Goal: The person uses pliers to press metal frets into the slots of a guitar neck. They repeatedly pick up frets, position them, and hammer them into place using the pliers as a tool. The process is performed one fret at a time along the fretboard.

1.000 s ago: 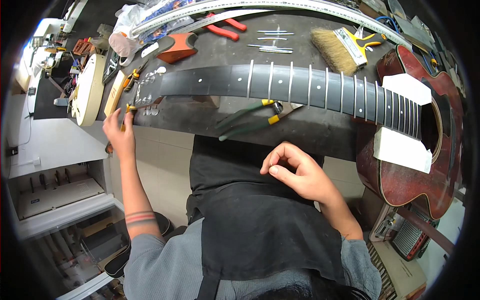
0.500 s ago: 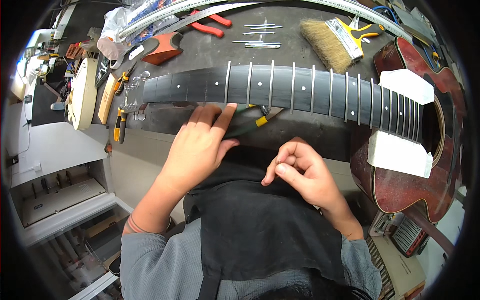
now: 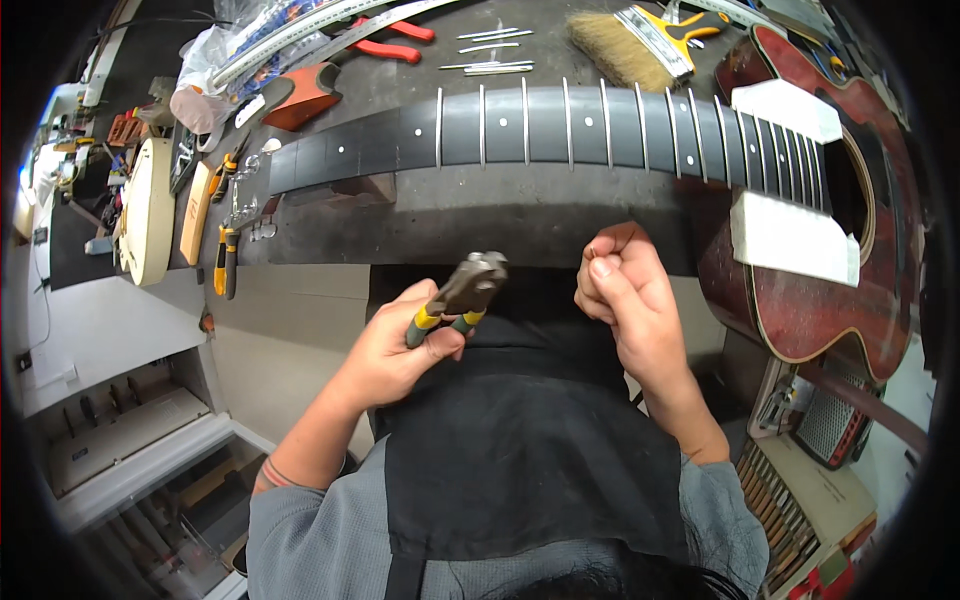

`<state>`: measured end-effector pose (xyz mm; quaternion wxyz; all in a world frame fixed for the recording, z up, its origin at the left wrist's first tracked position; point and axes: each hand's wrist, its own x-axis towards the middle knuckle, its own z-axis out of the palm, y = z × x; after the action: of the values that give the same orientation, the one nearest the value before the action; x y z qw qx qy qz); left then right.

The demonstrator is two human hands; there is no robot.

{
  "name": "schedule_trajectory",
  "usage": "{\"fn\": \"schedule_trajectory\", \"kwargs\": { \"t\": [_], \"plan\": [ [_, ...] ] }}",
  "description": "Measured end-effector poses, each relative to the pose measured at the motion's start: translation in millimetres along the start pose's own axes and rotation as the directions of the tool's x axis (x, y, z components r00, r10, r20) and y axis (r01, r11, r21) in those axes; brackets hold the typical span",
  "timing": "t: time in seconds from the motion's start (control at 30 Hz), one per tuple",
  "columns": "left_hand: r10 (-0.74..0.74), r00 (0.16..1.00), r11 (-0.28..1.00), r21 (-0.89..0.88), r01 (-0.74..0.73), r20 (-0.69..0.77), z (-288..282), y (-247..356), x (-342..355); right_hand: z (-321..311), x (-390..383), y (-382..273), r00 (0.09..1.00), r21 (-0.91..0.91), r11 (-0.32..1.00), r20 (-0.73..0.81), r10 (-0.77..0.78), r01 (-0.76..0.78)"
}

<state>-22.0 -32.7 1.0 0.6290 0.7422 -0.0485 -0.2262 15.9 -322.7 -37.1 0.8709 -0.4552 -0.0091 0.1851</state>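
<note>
Mid-frame, the left hand (image 3: pixel 392 343) wraps its fingers round pliers (image 3: pixel 470 287); the right hand (image 3: pixel 632 292), fingers pinched together, contents unclear, is best held steady

A dark surface (image 3: pixel 540 225) stretches in front of me, its near edge curving across my view. Beneath it I see pale floor (image 3: pixel 270 345). To my left stand a white panel (image 3: pixel 120 335) and, lower down, a white-framed glass cabinet (image 3: pixel 150 468). Bright light (image 3: pixel 25 190) shows at my far left.
</note>
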Motion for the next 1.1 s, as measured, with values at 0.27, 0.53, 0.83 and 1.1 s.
{"fn": "schedule_trajectory", "kwargs": {
  "t": [0.27, 0.53, 0.83, 1.1],
  "plan": [
    [-0.182, 0.975, 0.979, -0.075, 0.192, 0.125, 1, -9, 2, 39, -14, 8, 0.989, -0.099, 0.992, -0.115, -0.088, 0.077],
    [0.041, 0.986, 0.947, 0.309, -0.091, 0.164, -18, 0, -2, 79, -17, 24, 0.972, -0.247, 0.960, -0.157, -0.176, 0.134],
    [0.071, 0.994, 0.941, 0.326, -0.094, 0.082, -40, -15, -25, 110, -8, 44, 0.965, -0.357, 0.916, -0.113, -0.236, 0.182],
    [0.118, 0.991, 0.941, 0.314, -0.129, 0.056, -47, -29, -35, 121, -3, 52, 0.944, -0.582, 0.783, -0.077, -0.321, 0.219]
  ]
}}
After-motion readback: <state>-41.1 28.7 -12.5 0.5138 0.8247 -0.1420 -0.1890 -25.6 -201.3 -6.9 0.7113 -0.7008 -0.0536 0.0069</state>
